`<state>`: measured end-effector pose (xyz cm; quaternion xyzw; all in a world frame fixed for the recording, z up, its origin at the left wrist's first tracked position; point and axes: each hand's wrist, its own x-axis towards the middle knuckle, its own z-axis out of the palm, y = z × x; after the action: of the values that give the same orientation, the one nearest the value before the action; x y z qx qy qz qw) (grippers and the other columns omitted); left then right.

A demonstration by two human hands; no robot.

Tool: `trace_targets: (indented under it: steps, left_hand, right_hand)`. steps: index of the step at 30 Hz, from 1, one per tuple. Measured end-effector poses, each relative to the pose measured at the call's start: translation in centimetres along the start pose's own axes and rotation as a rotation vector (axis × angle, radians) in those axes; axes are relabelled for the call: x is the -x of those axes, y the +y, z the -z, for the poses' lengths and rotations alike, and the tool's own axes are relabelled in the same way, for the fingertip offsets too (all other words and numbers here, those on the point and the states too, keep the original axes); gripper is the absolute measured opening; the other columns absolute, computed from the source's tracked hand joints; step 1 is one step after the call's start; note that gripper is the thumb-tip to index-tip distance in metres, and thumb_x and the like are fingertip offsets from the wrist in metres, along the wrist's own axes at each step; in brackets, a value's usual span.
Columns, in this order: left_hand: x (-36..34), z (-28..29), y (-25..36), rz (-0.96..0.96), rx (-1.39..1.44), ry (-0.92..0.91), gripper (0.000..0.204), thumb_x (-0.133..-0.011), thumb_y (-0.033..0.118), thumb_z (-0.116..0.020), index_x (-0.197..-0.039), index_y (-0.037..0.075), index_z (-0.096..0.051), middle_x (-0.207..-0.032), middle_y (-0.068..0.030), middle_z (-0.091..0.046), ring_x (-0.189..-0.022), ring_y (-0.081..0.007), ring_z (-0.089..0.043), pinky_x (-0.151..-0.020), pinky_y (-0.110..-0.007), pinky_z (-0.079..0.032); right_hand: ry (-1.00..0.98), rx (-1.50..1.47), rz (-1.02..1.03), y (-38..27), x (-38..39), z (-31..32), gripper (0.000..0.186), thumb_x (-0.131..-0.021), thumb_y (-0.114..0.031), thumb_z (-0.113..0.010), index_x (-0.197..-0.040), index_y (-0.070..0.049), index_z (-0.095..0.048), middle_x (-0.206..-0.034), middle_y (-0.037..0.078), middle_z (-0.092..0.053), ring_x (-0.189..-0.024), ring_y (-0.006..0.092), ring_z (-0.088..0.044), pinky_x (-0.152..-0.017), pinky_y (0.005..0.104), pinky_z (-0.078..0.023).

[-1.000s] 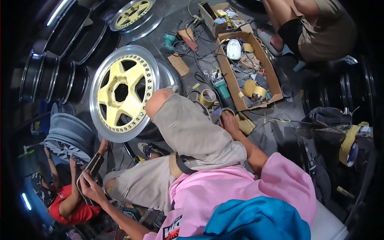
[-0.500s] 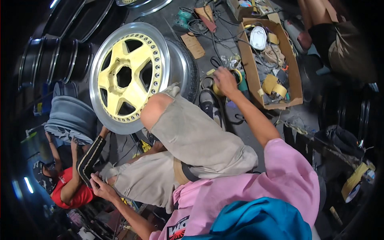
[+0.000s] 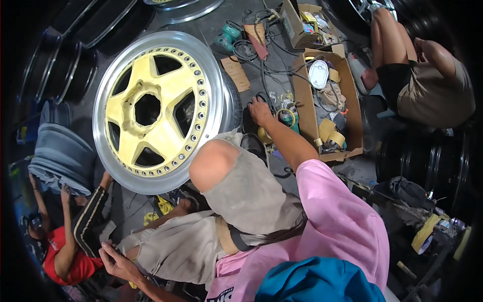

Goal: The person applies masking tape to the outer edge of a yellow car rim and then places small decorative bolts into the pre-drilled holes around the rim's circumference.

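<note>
My right hand [image 3: 260, 112] reaches down to the floor beside a black cord [image 3: 263, 96], its fingertips partly hidden. Close by its wrist are a tape roll [image 3: 286, 118] standing on edge and a second yellow roll [image 3: 264, 136]. At the lower left, my left hand [image 3: 119, 263] is raised with curled fingers; what it holds, if anything, I cannot make out. A large wheel rim [image 3: 136, 75] with a yellow-covered five-spoke face and a bare polished lip leans upright beyond my bent knee. Neither hand touches it.
Right of my arm stands a cardboard box [image 3: 355, 100] with tape rolls and rags. A green power tool [image 3: 227, 38] and tangled cables lie ahead. At left, a person in a red shirt [image 3: 63, 254] handles a grey rim [image 3: 63, 156]. Another person [image 3: 432, 90] sits at far right.
My right hand has moved away from the tape rolls, leftward and farther out toward the black cord. My left hand stays curled near my leg. The whole view has shifted.
</note>
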<state>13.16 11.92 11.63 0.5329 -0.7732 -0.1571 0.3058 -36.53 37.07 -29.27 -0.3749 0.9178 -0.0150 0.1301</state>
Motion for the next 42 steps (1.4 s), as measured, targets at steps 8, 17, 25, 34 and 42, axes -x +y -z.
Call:
trace_targets:
  steps: [8, 17, 25, 34, 42]
  left_hand:
    - [-0.3, -0.5, 0.8, -0.049, -0.037, 0.005, 0.033, -0.11, 0.024, -0.056, -0.098, -0.006, -0.064, -0.09, -0.0044, -0.062, -0.087, -0.0139, -0.055, -0.085, -0.029, -0.046]
    - [-0.5, -0.7, 0.7, -0.106, 0.005, -0.045, 0.031, -0.108, 0.021, -0.059, -0.091, -0.004, -0.058, -0.084, 0.0009, -0.054, -0.08, -0.0083, -0.047, -0.076, -0.023, -0.042]
    - [-0.3, -1.1, 2.1, -0.068, -0.063, -0.022, 0.033, -0.108, 0.023, -0.059, -0.09, -0.005, -0.059, -0.081, -0.0013, -0.054, -0.078, -0.011, -0.047, -0.075, -0.026, -0.042]
    - [-0.5, -0.3, 2.5, 0.023, -0.127, -0.091, 0.027, -0.106, 0.011, -0.056, -0.085, -0.005, -0.053, -0.078, -0.006, -0.051, -0.075, -0.0153, -0.046, -0.072, -0.028, -0.041]
    - [0.1, -0.7, 5.1, -0.218, -0.096, -0.027, 0.017, -0.101, 0.003, -0.06, -0.087, -0.007, -0.058, -0.08, -0.0105, -0.057, -0.074, -0.0202, -0.054, -0.072, -0.031, -0.045]
  right_hand:
    - [0.272, -0.136, -0.032, -1.3, 8.2, 3.5, 0.028, -0.084, -0.012, -0.062, -0.11, -0.002, -0.06, -0.109, 0.018, -0.06, -0.101, 0.0351, -0.062, -0.079, 0.045, -0.051]
    - [0.365, -0.557, -0.063, 1.0, 14.4, 12.2, 0.031, -0.094, -0.011, -0.059, -0.119, 0.004, -0.05, -0.108, 0.031, -0.056, -0.105, 0.053, -0.056, -0.09, 0.0568, -0.046]
    - [-0.143, -0.308, -0.421, 10.3, -4.2, 6.9, 0.04, -0.093, -0.027, -0.061, -0.122, 0.001, -0.066, -0.115, 0.027, -0.071, -0.114, 0.0433, -0.067, -0.095, 0.0475, -0.054]
    - [-0.082, -0.095, -0.534, 8.7, -4.5, 2.0, 0.027, -0.093, -0.022, -0.06, -0.11, -0.003, -0.069, -0.11, 0.022, -0.075, -0.111, 0.038, -0.071, -0.092, 0.0489, -0.057]
    - [0.468, -0.291, -0.314, 7.4, -1.4, 11.4, 0.033, -0.09, -0.032, -0.069, -0.105, -0.003, -0.063, -0.094, 0.024, -0.072, -0.091, 0.0483, -0.068, -0.08, 0.0533, -0.054]
